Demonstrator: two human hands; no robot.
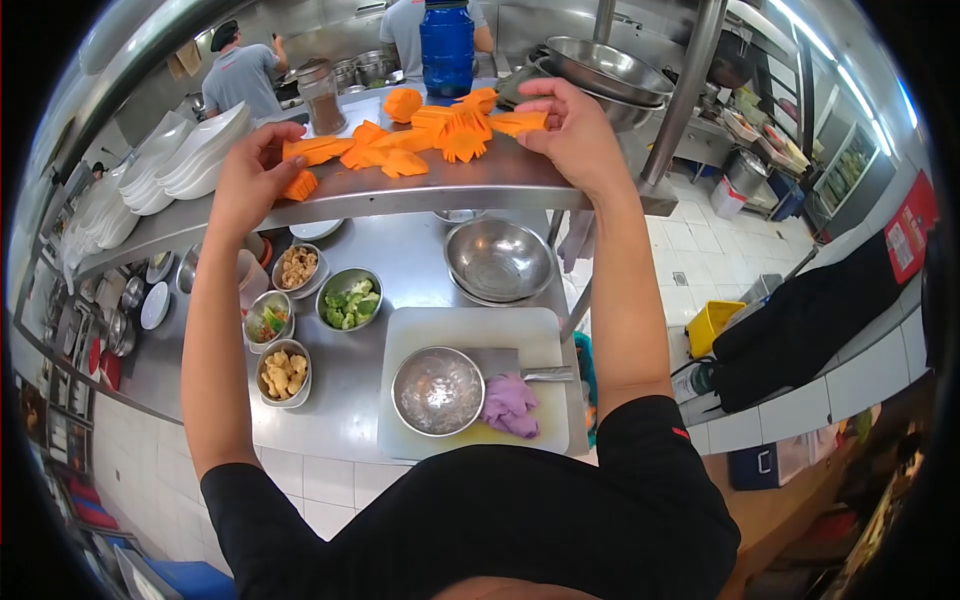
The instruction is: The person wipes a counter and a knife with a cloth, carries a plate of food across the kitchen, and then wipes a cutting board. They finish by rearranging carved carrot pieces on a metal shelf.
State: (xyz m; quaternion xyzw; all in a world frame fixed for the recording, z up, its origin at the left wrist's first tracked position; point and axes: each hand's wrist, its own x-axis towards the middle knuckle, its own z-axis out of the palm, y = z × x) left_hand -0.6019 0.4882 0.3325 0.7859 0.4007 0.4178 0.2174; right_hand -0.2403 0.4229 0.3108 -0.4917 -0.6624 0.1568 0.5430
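Several carved carrot pieces [395,152] lie in a row on a raised steel shelf [450,190], some shaped with notched, leaf-like edges. My left hand [258,172] is at the row's left end, its thumb and fingers closed about a carrot piece [318,150]. A small ridged carrot piece [301,185] sits just below that thumb. At the other end, my right hand [575,135] has thumb and fingers around the tip of a long carrot piece [518,122]. Behind the row stand a blue lidded container [446,52] and a jar of brown powder [321,100].
Stacked white dishes [205,150] line the shelf's left; steel bowls [605,75] sit right. Below are a cutting board [545,330], a metal bowl [437,392], a purple cloth [510,407], a partly covered cleaver [548,374] and broccoli [350,303]. Two people [240,75] stand beyond.
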